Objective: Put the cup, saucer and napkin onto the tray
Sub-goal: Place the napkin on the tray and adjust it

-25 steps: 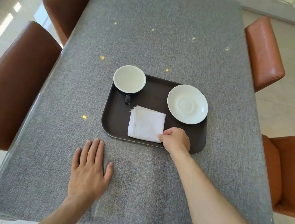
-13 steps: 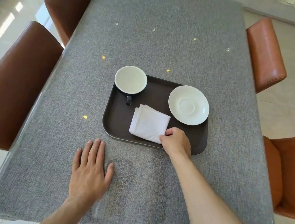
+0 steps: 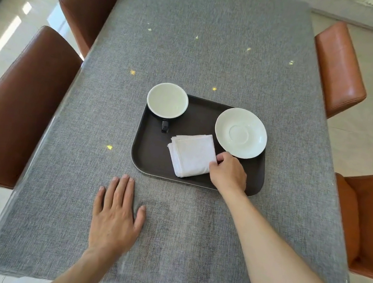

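Observation:
A dark brown tray [image 3: 149,157] lies on the grey table. In its far left corner stands a cup [image 3: 167,100], white inside with a dark handle pointing toward me. A white saucer [image 3: 241,133] rests on the tray's far right. A folded white napkin [image 3: 190,155] lies on the tray's near middle, turned at an angle. My right hand [image 3: 229,171] pinches the napkin's right edge. My left hand [image 3: 115,215] lies flat on the table in front of the tray, fingers apart, holding nothing.
The grey cloth-covered table [image 3: 217,49] stretches away from me. Two brown chairs [image 3: 18,103] stand along the left side. Two orange-brown chairs [image 3: 339,67] stand along the right. Pale tiled floor surrounds the table.
My right hand has moved away from me along the napkin's right edge, turning the napkin counter-clockwise on the tray. My left hand has stayed flat on the table.

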